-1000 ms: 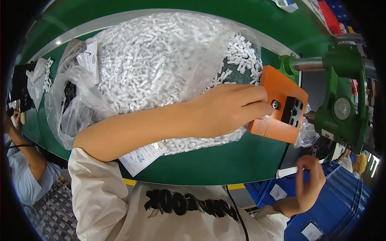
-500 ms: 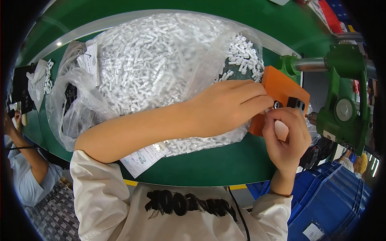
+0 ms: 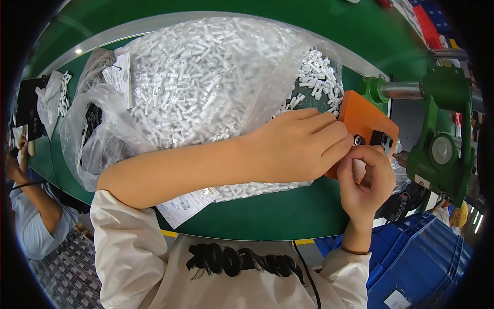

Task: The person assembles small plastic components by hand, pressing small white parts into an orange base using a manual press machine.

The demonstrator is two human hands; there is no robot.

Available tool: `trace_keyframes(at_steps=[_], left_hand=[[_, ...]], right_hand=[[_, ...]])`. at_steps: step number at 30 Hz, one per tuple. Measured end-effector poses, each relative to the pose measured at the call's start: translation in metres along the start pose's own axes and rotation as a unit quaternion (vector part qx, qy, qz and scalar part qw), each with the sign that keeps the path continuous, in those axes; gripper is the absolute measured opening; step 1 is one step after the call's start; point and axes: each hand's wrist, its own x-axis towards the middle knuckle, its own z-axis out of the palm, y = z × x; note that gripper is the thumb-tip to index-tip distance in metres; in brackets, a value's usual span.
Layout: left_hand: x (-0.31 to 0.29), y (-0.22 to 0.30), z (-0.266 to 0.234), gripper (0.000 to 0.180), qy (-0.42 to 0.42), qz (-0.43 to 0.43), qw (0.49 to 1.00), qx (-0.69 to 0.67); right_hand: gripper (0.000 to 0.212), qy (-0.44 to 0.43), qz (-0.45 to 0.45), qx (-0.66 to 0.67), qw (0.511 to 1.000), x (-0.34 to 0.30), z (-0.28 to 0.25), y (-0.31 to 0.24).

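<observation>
My left hand (image 3: pixel 301 147) reaches across the front of a big clear bag (image 3: pixel 190 77) full of small white plastic parts. Its fingers are bent and closed at the tips, beside an orange block (image 3: pixel 368 116). Close by, my right hand (image 3: pixel 368 180) is curled in a pinch, thumb against forefinger, its fingertips almost meeting those of the left. Whatever the two hands pinch is hidden by the fingers. On the block's face, just past the fingertips, sit a small round metal fitting (image 3: pixel 358 139) and a black fixture (image 3: pixel 381 140).
A green metal press (image 3: pixel 440 136) stands right of the block, its spindle pointing at the black fixture. Loose white parts (image 3: pixel 316 72) lie behind the block. A printed paper (image 3: pixel 188 207) sticks out under my left forearm. Blue crates (image 3: pixel 411 252) stand at lower right; another person (image 3: pixel 38 216) works at left.
Both hands stay by the orange block with fingertips close together. The left hand's knuckles have dropped slightly and its fingers bend more. The whole view has shifted a little.
</observation>
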Motion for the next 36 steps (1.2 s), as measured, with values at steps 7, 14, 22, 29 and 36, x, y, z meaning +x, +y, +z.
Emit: trace_keyframes(at_steps=[7,14,22,29,36], left_hand=[[0.000,0.001,0.000,0.036,-0.021,-0.002,1.000,0.007],[0.001,0.001,0.001,0.036,-0.014,-0.007,1.000,0.010],[0.004,0.004,0.002,0.026,-0.010,0.058,0.994,0.094],[0.003,0.004,0.001,0.027,-0.004,0.046,0.994,0.097],[0.002,0.003,0.002,0.029,-0.015,0.040,0.995,0.092]], right_hand=[[0.019,0.040,-0.049,-0.017,0.998,-0.002,0.003,0.010],[0.019,0.015,-0.048,-0.022,0.998,-0.003,0.000,0.008],[0.019,0.019,-0.032,-0.010,0.999,-0.004,0.003,0.001],[0.019,0.021,-0.053,-0.055,0.997,-0.001,0.005,-0.002],[0.019,0.034,-0.063,-0.036,0.997,-0.003,0.008,0.004]])
